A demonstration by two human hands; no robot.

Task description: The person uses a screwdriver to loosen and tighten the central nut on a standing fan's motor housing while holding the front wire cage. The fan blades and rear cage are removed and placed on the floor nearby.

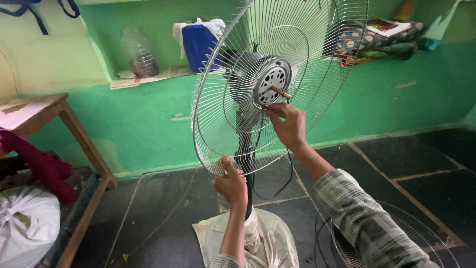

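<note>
A pedestal fan stands in front of me with no blades on it. Its rear wire guard (218, 74) is a big silver cage around the motor face (271, 82), from which a brass shaft (280, 92) sticks out. My left hand (231, 182) grips the lower rim of the guard beside the black stand (245, 149). My right hand (287, 124) reaches inside the guard, fingers closed against the lower edge of the motor face; what it pinches is hidden. A pale plastic sheet (270, 238) wraps the fan's base.
A second wire guard (421, 233) lies on the dark stone floor at lower right. A wooden table (74, 129) with red cloth and a white sack (27, 223) stands left. A green wall shelf holds a plastic jar (140, 52), blue container (198, 44) and folded cloth (382, 39).
</note>
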